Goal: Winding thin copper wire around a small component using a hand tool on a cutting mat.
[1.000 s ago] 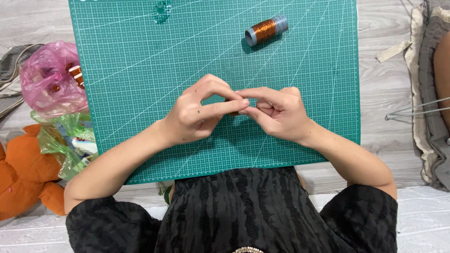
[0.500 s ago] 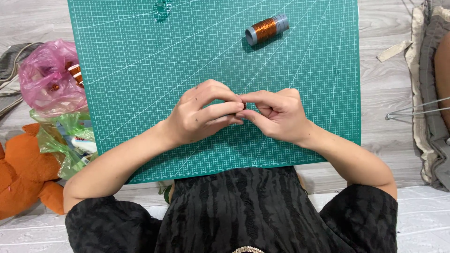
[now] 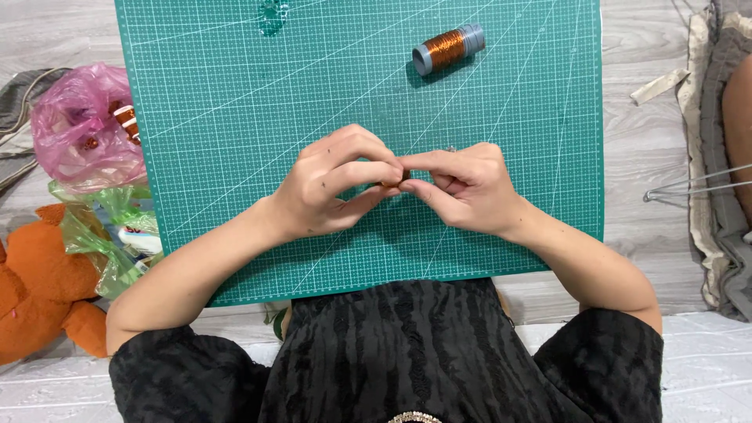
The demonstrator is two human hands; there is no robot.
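Observation:
My left hand (image 3: 333, 184) and my right hand (image 3: 462, 188) meet fingertip to fingertip over the middle of a green cutting mat (image 3: 235, 102). Between the pinched thumbs and forefingers sits a tiny dark piece (image 3: 392, 182), mostly hidden by the fingers. A spool of copper wire (image 3: 448, 48) with grey ends lies on its side on the mat, well beyond my right hand. A small clear blob (image 3: 272, 14) rests near the mat's far edge.
Left of the mat lie a pink plastic bag (image 3: 78, 129) with small items, a green plastic bag (image 3: 113, 227) and an orange plush toy (image 3: 35, 278). A wire hanger (image 3: 693, 184) and grey fabric (image 3: 724, 157) sit at the right. The floor is grey wood.
Both hands have closed in tighter: the left forefinger and thumb have curled down onto the small piece between the fingertips. The spool has not moved.

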